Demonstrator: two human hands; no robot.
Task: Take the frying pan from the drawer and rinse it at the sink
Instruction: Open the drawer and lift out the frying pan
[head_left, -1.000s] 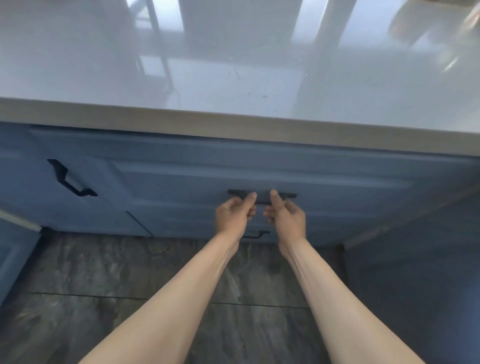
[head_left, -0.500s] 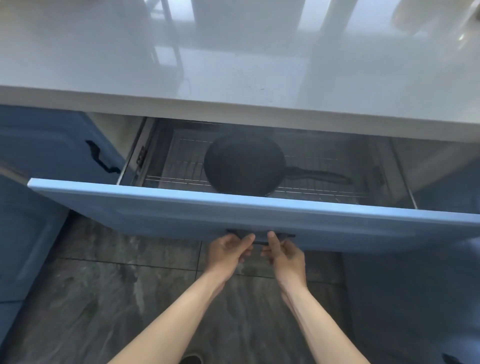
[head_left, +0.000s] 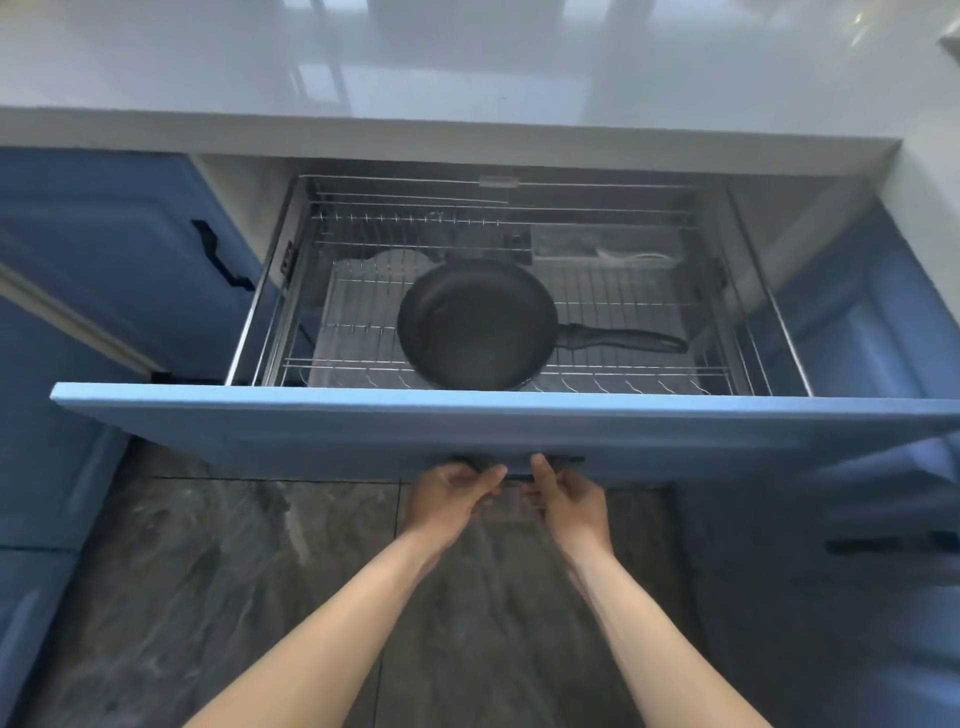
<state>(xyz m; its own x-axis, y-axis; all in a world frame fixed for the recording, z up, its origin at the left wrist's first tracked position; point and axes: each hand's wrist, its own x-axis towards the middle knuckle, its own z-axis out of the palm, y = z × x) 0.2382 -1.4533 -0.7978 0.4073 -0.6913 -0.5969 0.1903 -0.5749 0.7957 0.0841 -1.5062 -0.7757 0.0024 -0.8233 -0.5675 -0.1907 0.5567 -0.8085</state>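
- I see the blue drawer standing open across mid-frame.
- The frying pan lies upright on the wire rack inside, handle pointing toward frame right.
- My left hand and right hand, lower centre, both have fingers curled around the dark drawer handle.

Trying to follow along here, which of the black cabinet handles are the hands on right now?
The wide pulled-out drawer's handle, gripped by left hand and right hand; the left cabinet's handle is untouched.
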